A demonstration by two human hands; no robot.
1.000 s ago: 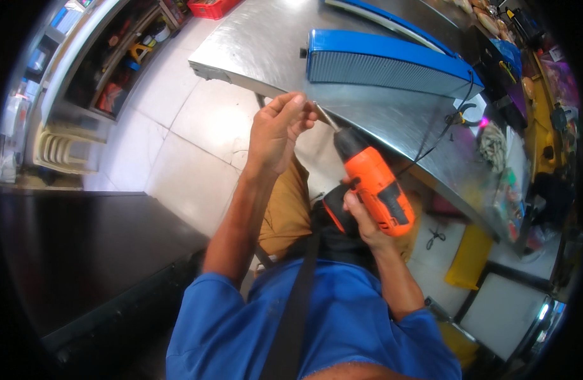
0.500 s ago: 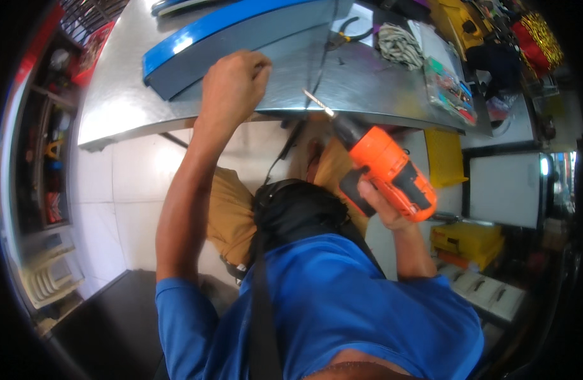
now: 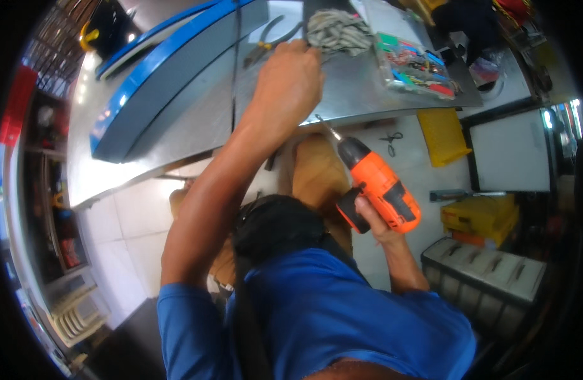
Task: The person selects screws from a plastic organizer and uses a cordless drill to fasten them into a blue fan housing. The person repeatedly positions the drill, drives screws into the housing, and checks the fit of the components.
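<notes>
My right hand (image 3: 376, 220) is wrapped round the grip of an orange and black cordless drill (image 3: 383, 183). A drill bit (image 3: 329, 128) in its chuck points up and left, toward the front edge of the metal table (image 3: 342, 95). My left hand (image 3: 288, 85) is over the tabletop with its fingers curled down. Its fingertips are hidden, and anything in them cannot be made out. Just beyond it lie pliers (image 3: 274, 41) with black and yellow handles and a crumpled grey cloth (image 3: 339, 31). To its left is a long blue and grey panel (image 3: 171, 76).
A clear case of small colourful parts (image 3: 415, 66) sits at the table's right. Scissors (image 3: 391, 142) are below the table edge. Yellow boxes (image 3: 481, 218) and a grey-topped drawer unit (image 3: 484, 266) stand at the right. Shelves (image 3: 57, 209) line the left.
My left hand has moved right and forward, from beside the panel to near the pliers and cloth. The drill stays in my right hand, slightly lower. The view has shifted right.
</notes>
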